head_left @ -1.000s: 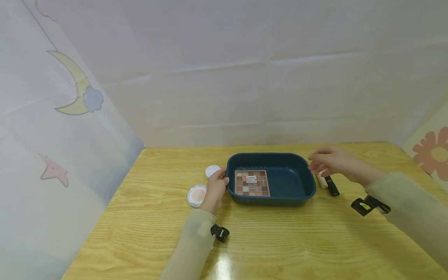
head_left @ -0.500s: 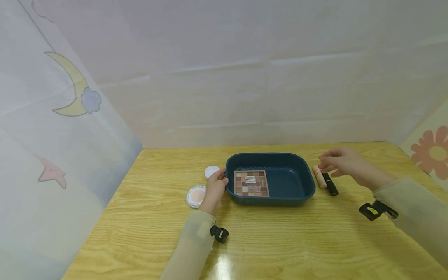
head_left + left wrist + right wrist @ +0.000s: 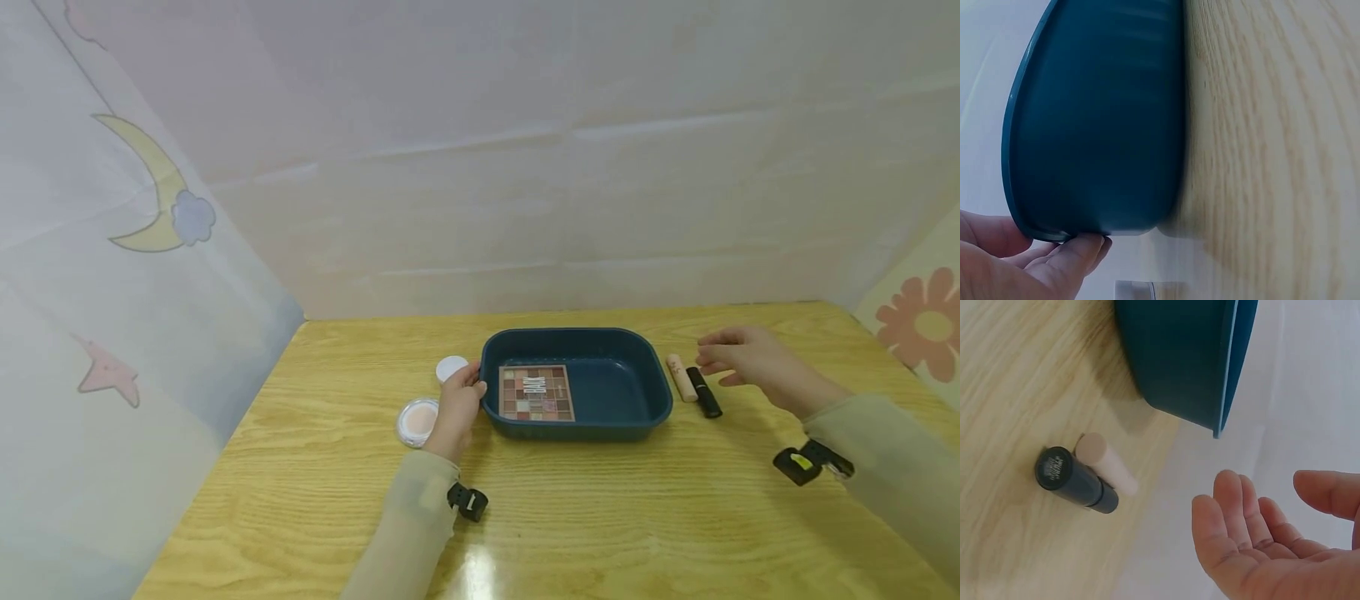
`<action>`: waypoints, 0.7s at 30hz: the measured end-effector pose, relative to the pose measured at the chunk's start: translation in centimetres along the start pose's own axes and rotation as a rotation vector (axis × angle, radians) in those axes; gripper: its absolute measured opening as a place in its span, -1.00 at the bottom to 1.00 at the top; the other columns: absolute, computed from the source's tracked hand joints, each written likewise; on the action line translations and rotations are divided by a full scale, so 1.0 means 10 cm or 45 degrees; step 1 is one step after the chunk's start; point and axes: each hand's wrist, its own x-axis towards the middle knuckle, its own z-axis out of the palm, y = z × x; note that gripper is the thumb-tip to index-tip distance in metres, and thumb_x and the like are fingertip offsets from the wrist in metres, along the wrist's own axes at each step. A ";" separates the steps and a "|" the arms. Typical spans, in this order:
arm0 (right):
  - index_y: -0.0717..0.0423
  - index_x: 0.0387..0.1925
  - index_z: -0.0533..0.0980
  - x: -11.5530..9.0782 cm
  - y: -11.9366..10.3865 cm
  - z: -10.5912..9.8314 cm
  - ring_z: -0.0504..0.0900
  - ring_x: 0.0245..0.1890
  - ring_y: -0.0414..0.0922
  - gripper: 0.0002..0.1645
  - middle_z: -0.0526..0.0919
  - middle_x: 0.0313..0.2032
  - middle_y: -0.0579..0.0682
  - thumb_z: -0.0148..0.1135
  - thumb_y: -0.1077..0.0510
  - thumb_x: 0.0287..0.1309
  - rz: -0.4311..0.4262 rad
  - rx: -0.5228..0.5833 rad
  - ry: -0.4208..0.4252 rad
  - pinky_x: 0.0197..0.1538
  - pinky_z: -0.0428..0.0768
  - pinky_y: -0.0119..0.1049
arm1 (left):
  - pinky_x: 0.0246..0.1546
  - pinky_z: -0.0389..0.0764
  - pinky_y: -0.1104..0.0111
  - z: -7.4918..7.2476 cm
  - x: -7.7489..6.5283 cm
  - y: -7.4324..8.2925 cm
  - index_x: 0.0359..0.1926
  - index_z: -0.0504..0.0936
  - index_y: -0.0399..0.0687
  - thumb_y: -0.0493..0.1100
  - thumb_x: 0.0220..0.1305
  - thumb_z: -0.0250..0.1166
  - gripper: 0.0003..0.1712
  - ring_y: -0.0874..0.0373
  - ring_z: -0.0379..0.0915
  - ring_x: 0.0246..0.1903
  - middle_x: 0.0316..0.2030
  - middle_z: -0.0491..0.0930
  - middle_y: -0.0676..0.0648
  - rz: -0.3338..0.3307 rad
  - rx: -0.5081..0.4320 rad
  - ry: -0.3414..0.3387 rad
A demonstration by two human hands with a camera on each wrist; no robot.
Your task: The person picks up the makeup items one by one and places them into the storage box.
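Note:
A dark teal plastic basin [image 3: 611, 432] sits on the table with an eyeshadow palette [image 3: 536, 393] lying flat in its left half. My left hand [image 3: 457, 408] grips the basin's left rim, thumb on one side and fingers on the other in the left wrist view. My right hand [image 3: 742, 358] hovers right of the basin, holding nothing, fingers loosely bent and thumb apart. Just left of it, a pale pink tube [image 3: 681, 377] and a black lipstick tube [image 3: 703, 392] lie side by side on the table.
Beside my left hand lie a round compact [image 3: 417, 422] with a clear rim and a white round lid or jar [image 3: 452, 367]. The wooden table [image 3: 570, 517] meets a pale cloth backdrop [image 3: 480, 217] along its far edge.
My right hand has drawn away from the basin's right rim, moving right and uncovering the pink and black tubes. My left hand stays on the left rim.

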 end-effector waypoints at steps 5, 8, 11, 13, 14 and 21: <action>0.65 0.27 0.14 0.03 0.05 0.02 0.61 -0.09 0.04 -0.36 0.48 0.05 0.47 -0.19 0.11 0.50 0.024 0.032 0.032 -0.07 0.62 -0.08 | 0.28 0.30 0.08 -0.01 0.00 -0.01 0.37 0.24 -0.42 -0.46 0.42 -0.08 -0.48 -0.15 0.22 0.31 0.31 0.30 -0.36 0.004 -0.012 0.007; 0.66 0.28 0.11 0.04 0.10 0.03 0.60 -0.07 0.09 -0.37 0.43 0.09 0.51 -0.19 0.13 0.50 0.040 0.047 0.047 -0.05 0.61 -0.06 | 0.28 0.29 0.08 -0.01 0.00 -0.01 0.37 0.23 -0.43 -0.47 0.42 -0.09 -0.48 -0.16 0.22 0.31 0.30 0.30 -0.37 0.008 -0.012 0.004; 0.68 0.28 0.08 0.04 0.16 0.04 0.49 0.05 0.30 -0.37 0.31 0.16 0.59 -0.19 0.15 0.50 0.058 0.060 0.057 0.01 0.58 0.02 | 0.28 0.29 0.07 0.00 -0.01 0.00 0.37 0.23 -0.44 -0.47 0.41 -0.09 -0.48 -0.18 0.22 0.31 0.30 0.30 -0.38 0.017 -0.004 -0.003; 0.69 0.28 0.06 0.03 0.20 0.05 0.39 0.12 0.40 -0.36 0.23 0.21 0.62 -0.19 0.15 0.50 0.069 0.063 0.059 0.06 0.54 0.08 | 0.29 0.29 0.08 0.00 0.00 0.00 0.37 0.23 -0.44 -0.47 0.41 -0.09 -0.48 -0.17 0.22 0.31 0.30 0.30 -0.38 0.017 0.000 -0.004; 0.70 0.28 0.06 0.03 0.21 0.06 0.35 0.15 0.42 -0.35 0.19 0.23 0.63 -0.19 0.15 0.50 0.075 0.062 0.058 0.07 0.52 0.10 | 0.29 0.29 0.08 0.00 0.00 0.01 0.37 0.23 -0.44 -0.47 0.41 -0.08 -0.48 -0.17 0.21 0.31 0.30 0.30 -0.38 0.015 0.001 -0.002; 0.69 0.28 0.06 0.04 0.29 0.09 0.31 0.17 0.44 -0.35 0.16 0.23 0.64 -0.16 0.17 0.47 0.120 0.074 0.067 0.07 0.53 0.07 | 0.29 0.28 0.08 0.00 -0.01 0.02 0.38 0.22 -0.42 -0.46 0.42 -0.08 -0.47 -0.15 0.19 0.33 0.32 0.28 -0.36 0.003 0.003 -0.002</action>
